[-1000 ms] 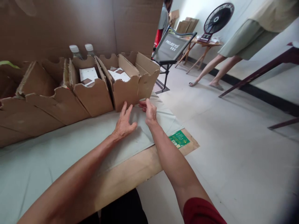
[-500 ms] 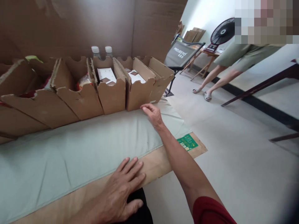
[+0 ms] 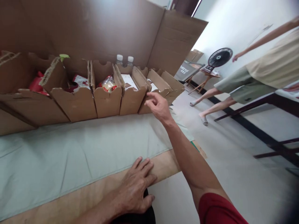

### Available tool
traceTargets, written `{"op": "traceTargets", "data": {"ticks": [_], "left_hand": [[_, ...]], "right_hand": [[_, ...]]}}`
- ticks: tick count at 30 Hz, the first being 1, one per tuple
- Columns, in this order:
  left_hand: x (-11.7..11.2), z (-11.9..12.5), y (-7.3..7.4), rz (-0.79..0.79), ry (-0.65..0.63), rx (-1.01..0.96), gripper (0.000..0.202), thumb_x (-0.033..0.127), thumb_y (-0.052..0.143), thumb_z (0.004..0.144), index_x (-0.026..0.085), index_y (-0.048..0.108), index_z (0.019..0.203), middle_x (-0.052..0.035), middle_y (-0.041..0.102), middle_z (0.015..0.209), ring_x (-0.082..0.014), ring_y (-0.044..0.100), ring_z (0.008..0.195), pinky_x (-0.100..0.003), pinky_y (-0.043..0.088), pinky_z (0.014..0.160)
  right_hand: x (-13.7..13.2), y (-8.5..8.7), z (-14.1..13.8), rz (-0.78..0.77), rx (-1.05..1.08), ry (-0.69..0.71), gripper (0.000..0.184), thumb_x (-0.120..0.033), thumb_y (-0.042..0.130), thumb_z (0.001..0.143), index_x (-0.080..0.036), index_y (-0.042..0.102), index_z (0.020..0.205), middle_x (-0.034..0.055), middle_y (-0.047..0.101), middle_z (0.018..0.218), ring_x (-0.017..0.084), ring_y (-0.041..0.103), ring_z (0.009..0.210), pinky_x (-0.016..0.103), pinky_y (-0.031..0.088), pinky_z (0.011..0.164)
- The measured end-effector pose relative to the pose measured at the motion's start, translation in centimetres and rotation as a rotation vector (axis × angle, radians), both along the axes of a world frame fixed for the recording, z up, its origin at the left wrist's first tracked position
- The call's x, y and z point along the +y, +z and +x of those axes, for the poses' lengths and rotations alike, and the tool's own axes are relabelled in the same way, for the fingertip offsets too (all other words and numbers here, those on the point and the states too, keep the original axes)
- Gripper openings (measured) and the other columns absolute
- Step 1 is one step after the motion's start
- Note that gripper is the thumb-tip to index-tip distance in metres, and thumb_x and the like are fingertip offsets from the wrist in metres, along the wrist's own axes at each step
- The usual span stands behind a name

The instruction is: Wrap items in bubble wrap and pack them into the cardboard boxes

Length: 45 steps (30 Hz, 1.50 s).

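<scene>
My left hand (image 3: 137, 186) lies flat on the bare wooden edge (image 3: 163, 161) of the table, fingers spread. My right hand (image 3: 158, 105) is raised in front of the cardboard bins near the right end of the row, its fingers loosely bent and no object visible in them. Closest to its fingertips is the front of a cardboard bin (image 3: 143, 107) with a white card (image 3: 153, 86) inside. Left of that, another bin (image 3: 130, 105) holds a white printed sheet (image 3: 129, 82). Whether the fingertips touch cardboard, I cannot tell.
Further left, bins hold a clear and red packet (image 3: 108, 84), a white and red packet (image 3: 81, 81) and a red item (image 3: 38, 82). Two white-capped bottles (image 3: 120, 59) stand behind. Pale green cloth (image 3: 93, 140) covers the table. A person (image 3: 254, 74) stands right, near a fan (image 3: 219, 58).
My view has swung left, showing more bins. My right hand has risen from beside the cloth to the bins' upper front, its fingers loosening. My left hand stays flat on the edge.
</scene>
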<state>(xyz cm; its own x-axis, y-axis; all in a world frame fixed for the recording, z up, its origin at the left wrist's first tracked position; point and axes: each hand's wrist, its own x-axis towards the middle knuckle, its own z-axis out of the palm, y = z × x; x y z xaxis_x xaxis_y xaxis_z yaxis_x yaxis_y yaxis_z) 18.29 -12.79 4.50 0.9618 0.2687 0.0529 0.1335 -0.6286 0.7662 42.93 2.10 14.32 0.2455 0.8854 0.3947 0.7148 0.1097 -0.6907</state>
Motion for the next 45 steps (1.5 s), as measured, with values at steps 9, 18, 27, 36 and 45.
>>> {"op": "traceTargets", "data": {"ticks": [9,18,27,36,45], "left_hand": [[0.3,-0.1,-1.4,0.021,0.348,-0.316,0.042,0.021,0.065,0.081,0.019,0.071,0.122,-0.0177,0.062,0.149,-0.0348,0.058,0.14,-0.06,0.049,0.117],[1.6,-2.6,0.3,-0.06,0.978,-0.506,0.058,0.023,0.06,0.092,0.028,0.051,0.149,-0.0154,0.049,0.159,-0.0327,0.061,0.133,-0.036,0.065,0.076],[4.1,-0.2,2.0,-0.214,0.808,-0.496,0.078,0.034,0.067,0.085,0.024,0.04,0.157,-0.0153,0.052,0.157,-0.0345,0.051,0.145,-0.059,0.041,0.121],[6.0,-5.0,2.2,-0.17,1.112,-0.539,0.043,0.035,0.074,0.079,0.021,0.059,0.117,-0.0012,0.062,0.098,-0.0181,0.059,0.087,-0.032,0.049,0.079],[10.8,-15.1,1.3,-0.017,1.451,-0.664,0.044,0.033,0.082,0.068,0.023,0.052,0.1,0.0054,0.051,0.084,-0.0137,0.047,0.074,-0.029,0.04,0.069]], "right_hand": [[1.9,4.5,-5.7,-0.226,-0.549,-0.08,0.023,-0.018,0.058,0.086,-0.021,0.076,0.1,0.0073,0.081,0.103,0.027,0.07,0.096,0.034,0.048,0.082],[-20.8,4.1,0.9,-0.101,-0.376,0.114,0.014,-0.027,0.063,0.085,-0.032,0.074,0.093,0.0024,0.078,0.086,0.026,0.072,0.08,0.037,0.054,0.074],[-29.1,-3.3,4.1,-0.09,0.131,-0.082,0.066,-0.061,0.074,0.088,-0.034,0.056,0.146,0.0108,0.074,0.129,0.032,0.075,0.11,0.048,0.063,0.092],[-19.7,-3.3,-3.7,-0.098,0.146,0.039,0.038,-0.047,0.075,0.086,-0.027,0.065,0.116,0.008,0.076,0.108,0.029,0.072,0.092,0.046,0.062,0.084],[-10.5,-4.0,-11.0,-0.219,0.23,0.399,0.058,-0.038,0.072,0.084,-0.028,0.059,0.14,0.0104,0.071,0.136,0.028,0.069,0.114,0.047,0.06,0.093]]}}
